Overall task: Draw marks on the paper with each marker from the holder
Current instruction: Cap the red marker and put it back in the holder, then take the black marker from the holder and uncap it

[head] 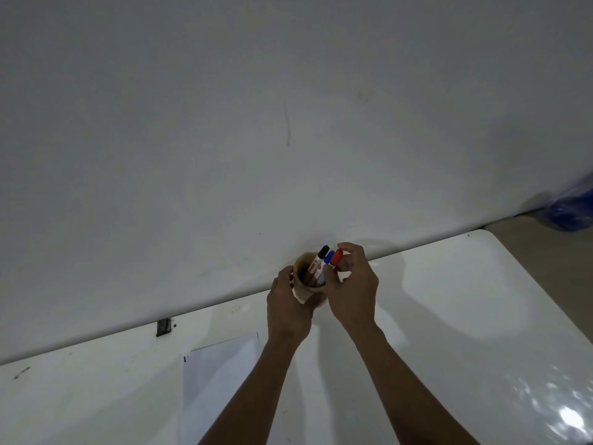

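**Both hands at the marker holder by the far edge of the desk**

Head view: A tan, cup-shaped holder [303, 268] stands at the far edge of the white desk [449, 300], close against the pale wall [224, 123]. The left hand [288, 306] is wrapped around the holder's near-left side, gripping it. The right hand [353, 284] sits just right of the holder, its fingers pinched on the red-capped marker [336, 257] at the cap end. A blue-capped marker [328, 256] is right beside the red one, touching it; whether the fingers also hold it cannot be told. A black-capped marker [316, 264] leans in the holder, its cap pointing up and right. The sheet of paper [221, 374] lies nearer on the desk, left of the forearms, well apart from the holder. A blurred blue object [571, 210] shows at the far right, off the desk.
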`<state>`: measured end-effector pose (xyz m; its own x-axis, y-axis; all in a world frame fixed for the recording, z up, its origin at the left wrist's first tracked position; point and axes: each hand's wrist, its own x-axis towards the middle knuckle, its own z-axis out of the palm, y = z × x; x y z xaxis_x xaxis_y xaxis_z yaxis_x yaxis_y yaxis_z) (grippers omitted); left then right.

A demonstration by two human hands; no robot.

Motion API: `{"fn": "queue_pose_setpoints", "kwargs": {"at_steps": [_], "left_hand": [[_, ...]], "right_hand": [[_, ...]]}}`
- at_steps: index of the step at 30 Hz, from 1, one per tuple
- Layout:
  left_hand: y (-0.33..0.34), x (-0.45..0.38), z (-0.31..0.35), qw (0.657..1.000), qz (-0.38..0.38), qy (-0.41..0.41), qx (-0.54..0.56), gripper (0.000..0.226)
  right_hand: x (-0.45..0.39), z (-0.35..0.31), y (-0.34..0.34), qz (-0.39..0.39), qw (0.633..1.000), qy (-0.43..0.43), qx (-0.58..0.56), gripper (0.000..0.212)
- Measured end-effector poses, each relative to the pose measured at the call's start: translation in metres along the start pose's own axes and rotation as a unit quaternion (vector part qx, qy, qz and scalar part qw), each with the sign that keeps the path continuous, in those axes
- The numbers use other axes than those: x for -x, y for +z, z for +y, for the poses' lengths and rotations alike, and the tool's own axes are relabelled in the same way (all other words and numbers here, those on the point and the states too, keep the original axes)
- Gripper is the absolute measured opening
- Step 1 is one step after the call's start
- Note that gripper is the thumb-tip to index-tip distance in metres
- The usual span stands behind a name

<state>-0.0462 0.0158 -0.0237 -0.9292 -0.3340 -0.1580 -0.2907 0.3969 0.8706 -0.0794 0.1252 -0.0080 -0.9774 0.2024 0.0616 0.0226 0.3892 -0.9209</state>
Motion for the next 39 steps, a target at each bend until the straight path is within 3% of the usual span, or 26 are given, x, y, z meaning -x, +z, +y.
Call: {"fn": "queue_pose_setpoints", "kwargs": {"at_steps": [6,10,16,21,24,32,36,39], "left_hand": [[0.000,0.000,-0.001,1.000,-0.003,-0.007,0.007,0.063],[0.001,-0.001,-0.002,1.000,-0.007,-0.013,0.002,0.068],[-0.001,-0.001,0.001,0.999,-0.013,-0.031,0.002,0.066],[-0.001,-0.001,0.002,0.999,-0.013,-0.031,-0.012,0.067],[-0.002,-0.001,0.001,0.999,-0.011,-0.032,-0.013,0.070],[-0.025,0.011,0.011,0.998,-0.023,-0.058,-0.004,0.075],[-0.065,0.032,-0.001,0.998,0.013,-0.044,0.045,0.044],[-0.103,0.057,0.000,0.975,0.004,-0.075,0.208,0.015]], "right_hand": [[-0.003,0.000,0.005,-0.032,0.998,0.039,0.039,0.049],[-0.014,-0.006,0.010,-0.015,0.997,0.030,0.074,0.051],[-0.024,-0.011,0.022,-0.016,0.991,0.030,0.130,0.028],[-0.023,-0.014,0.017,0.002,0.993,-0.024,0.114,0.021],[-0.021,-0.031,0.004,0.023,0.997,-0.041,0.059,0.020],[0.000,-0.082,-0.036,0.059,0.990,0.012,-0.124,0.012],[0.029,-0.094,-0.036,0.009,0.939,0.141,-0.313,0.011],[0.063,-0.095,-0.017,-0.042,0.903,0.191,-0.382,0.010]]}}
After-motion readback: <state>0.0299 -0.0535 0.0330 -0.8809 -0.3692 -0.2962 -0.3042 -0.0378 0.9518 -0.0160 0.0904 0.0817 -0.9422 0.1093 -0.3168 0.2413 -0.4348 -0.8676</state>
